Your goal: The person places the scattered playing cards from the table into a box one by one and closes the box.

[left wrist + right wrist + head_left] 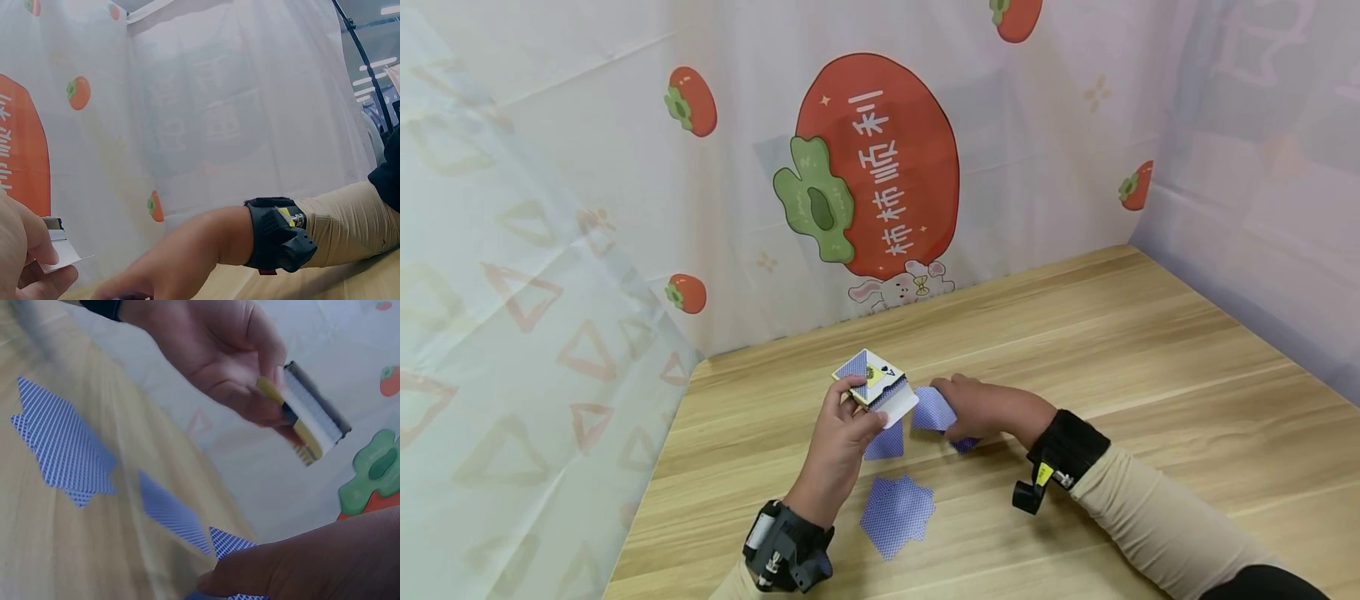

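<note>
My left hand [835, 446] holds a playing card box [871, 373] above the table, its white flap [898, 407] standing out from the open end. The box has a blue pattern and an ace design; in the right wrist view its edge [306, 428] shows yellow and black. Low over the table, my right hand [988, 408] grips blue-backed playing cards [932, 410], with another blue-backed corner [964, 445] showing below the hand. My right fingertips are partly hidden. One more blue card [886, 443] lies beneath the box, and a fanned-out pile of cards [897, 515] lies nearer me.
The wooden table [1112, 333] meets a white curtain [737, 208] printed with persimmons at the back. Further curtains rise along the left and right sides. In the left wrist view a dark pole [365, 56] stands beyond the curtain.
</note>
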Motion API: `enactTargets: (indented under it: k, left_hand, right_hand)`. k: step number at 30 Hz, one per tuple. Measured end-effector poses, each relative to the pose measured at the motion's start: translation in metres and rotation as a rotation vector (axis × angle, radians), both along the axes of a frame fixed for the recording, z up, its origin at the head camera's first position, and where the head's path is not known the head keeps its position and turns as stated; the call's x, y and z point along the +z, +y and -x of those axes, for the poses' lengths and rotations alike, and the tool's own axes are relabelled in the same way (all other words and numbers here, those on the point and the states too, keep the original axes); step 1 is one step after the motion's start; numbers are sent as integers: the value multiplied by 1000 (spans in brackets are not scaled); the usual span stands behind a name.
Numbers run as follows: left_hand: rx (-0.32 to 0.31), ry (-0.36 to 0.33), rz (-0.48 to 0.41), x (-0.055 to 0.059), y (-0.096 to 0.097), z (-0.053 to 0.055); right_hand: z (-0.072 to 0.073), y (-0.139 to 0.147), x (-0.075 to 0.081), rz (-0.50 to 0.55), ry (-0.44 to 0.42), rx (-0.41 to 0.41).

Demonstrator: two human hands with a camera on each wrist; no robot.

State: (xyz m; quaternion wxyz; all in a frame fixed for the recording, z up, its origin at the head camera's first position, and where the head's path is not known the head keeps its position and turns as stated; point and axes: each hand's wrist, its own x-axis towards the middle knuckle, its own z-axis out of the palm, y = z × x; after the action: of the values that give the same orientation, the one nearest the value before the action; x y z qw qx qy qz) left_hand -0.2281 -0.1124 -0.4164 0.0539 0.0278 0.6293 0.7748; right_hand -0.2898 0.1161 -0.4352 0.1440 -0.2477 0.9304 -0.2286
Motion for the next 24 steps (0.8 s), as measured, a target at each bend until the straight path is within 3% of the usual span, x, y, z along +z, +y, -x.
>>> enactTargets:
  k: [7, 14, 24]
  left_hand:
    - [8, 1, -3, -1, -2, 0]
    - [16, -4, -6, -2, -2, 0]
    - [18, -7, -9, -4, -2, 0]
  right_hand:
    - [-7, 7, 28, -76, 104, 36]
    - [-20, 22, 59, -46, 135, -25]
    - [-45, 23, 88, -86, 299, -24]
